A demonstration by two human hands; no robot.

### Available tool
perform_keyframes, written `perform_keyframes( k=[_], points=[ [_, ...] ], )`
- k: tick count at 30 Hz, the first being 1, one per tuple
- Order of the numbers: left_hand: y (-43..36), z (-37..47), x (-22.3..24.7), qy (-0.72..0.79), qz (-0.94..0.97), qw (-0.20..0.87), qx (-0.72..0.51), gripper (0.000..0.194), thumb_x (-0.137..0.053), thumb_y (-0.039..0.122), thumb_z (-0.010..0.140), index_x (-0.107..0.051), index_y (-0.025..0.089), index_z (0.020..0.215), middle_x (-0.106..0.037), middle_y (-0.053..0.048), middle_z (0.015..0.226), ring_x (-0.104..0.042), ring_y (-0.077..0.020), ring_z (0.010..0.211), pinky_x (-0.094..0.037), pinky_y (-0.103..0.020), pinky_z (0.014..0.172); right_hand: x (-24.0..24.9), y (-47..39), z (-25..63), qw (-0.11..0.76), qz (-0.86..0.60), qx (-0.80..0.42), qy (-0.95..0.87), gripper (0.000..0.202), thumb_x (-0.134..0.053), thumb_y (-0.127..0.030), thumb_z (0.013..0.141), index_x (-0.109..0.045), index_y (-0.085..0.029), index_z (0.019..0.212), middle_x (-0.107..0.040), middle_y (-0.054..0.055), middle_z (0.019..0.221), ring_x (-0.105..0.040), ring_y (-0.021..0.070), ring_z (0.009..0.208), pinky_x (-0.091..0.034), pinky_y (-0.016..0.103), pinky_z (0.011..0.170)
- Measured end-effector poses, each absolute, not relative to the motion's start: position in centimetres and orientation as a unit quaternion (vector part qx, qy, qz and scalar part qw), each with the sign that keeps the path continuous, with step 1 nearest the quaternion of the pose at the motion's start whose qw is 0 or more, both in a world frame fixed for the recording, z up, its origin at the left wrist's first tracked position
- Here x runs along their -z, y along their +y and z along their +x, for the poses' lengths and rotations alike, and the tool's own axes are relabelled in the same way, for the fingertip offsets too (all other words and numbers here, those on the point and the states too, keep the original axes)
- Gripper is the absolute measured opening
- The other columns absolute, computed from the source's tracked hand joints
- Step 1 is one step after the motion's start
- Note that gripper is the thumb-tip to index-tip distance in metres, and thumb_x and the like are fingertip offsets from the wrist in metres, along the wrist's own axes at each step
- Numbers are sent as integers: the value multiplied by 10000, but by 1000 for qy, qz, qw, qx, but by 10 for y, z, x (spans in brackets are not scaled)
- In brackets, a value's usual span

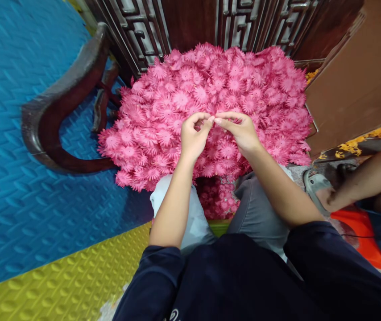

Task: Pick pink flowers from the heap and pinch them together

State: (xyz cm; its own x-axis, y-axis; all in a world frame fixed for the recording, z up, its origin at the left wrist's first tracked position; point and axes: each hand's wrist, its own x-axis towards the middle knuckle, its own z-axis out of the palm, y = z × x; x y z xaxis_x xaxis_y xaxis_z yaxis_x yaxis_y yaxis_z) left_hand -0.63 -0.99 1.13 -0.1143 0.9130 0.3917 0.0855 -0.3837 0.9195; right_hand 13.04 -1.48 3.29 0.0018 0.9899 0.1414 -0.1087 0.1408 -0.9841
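Here | L hand (191, 137) / R hand (245, 133) abv pink flowers (233, 84) | inside edges

This looks like a room in a home, with dark lattice woodwork (190, 24) and a curved wooden armrest (41, 119); the great heap of pink flower pieces (180, 100) lends it a small workshop's air.
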Motion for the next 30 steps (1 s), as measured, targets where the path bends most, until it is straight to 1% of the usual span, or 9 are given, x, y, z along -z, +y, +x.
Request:
perform_keyframes(
  k=[4, 8, 11, 14, 17, 21, 24, 27, 30],
  points=[
    [-9, -7, -11, 442, 568, 341, -605, 272, -720, 473, 770, -689, 203, 763, -690, -10, 767, -594, -124, 703, -455, -248, 660, -33, -16, 130, 562, -423, -496, -510, 313, -874, -426, 542, -748, -231, 752, -736, -4, 846, -664, 152, 866, -521, 358, 933],
    [-8, -8, -11, 454, 568, 342, -595, 246, -718, 448, 777, -693, 204, 769, -700, -6, 778, -605, -125, 719, -450, -245, 670, -32, -16, 129, 566, -438, -473, -513, 291, -851, -446, 580, -738, -227, 734, -737, 0, 852, -664, 156, 875, -513, 365, 948],
    [-8, -8, -11, 459, 564, 345, -593, 251, -721, 455, 774, -688, 207, 770, -696, -4, 780, -606, -126, 729, -454, -243, 681, -30, -14, 130, 569, -452, -457, -513, 286, -818, -473, 623, -728, -219, 720, -726, 3, 834, -647, 153, 844, -520, 351, 893],
    [-7, -8, -11, 451, 559, 364, -593, 309, -720, 513, 760, -679, 207, 777, -681, -8, 793, -592, -126, 730, -465, -248, 701, -28, -12, 132, 572, -453, -460, -506, 265, -793, -465, 657, -726, -220, 731, -711, -5, 827, -610, 128, 773, -515, 314, 805],
    [-8, -9, -11, 427, 557, 388, -598, 413, -714, 618, 718, -656, 210, 752, -654, -10, 779, -567, -131, 713, -476, -260, 707, -25, -9, 134, 583, -443, -482, -482, 273, -790, -472, 654, -725, -221, 741, -685, -19, 784, -560, 103, 697, -499, 280, 740],
    [-9, -9, -14, 422, 558, 419, -580, 489, -694, 693, 683, -606, 214, 719, -639, -16, 772, -586, -151, 759, -500, -278, 762, -23, -6, 133, 584, -448, -495, -462, 323, -793, -511, 641, -701, -220, 745, -620, -38, 687, -531, 94, 668, -489, 256, 730],
    [-8, -9, -12, 417, 558, 431, -575, 504, -666, 712, 696, -602, 215, 744, -631, -22, 787, -598, -154, 790, -506, -278, 791, -19, -2, 135, 583, -456, -486, -465, 392, -763, -579, 644, -656, -211, 726, -564, -34, 660, -513, 94, 666, -471, 250, 716],
    [-4, -9, -6, 420, 535, 434, -591, 546, -623, 756, 693, -606, 221, 795, -605, -16, 786, -588, -142, 764, -504, -278, 765, -11, 6, 143, 579, -464, -474, -474, 462, -693, -660, 666, -583, -214, 716, -517, -24, 667, -514, 108, 694, -460, 261, 704],
    [-1, -10, -2, 433, 515, 410, -616, 578, -591, 787, 682, -595, 227, 824, -589, -17, 803, -584, -139, 759, -499, -279, 744, -3, 14, 156, 577, -477, -481, -457, 495, -675, -683, 660, -503, -220, 695, -484, -20, 676, -504, 119, 696, -443, 268, 657]
  ],
)
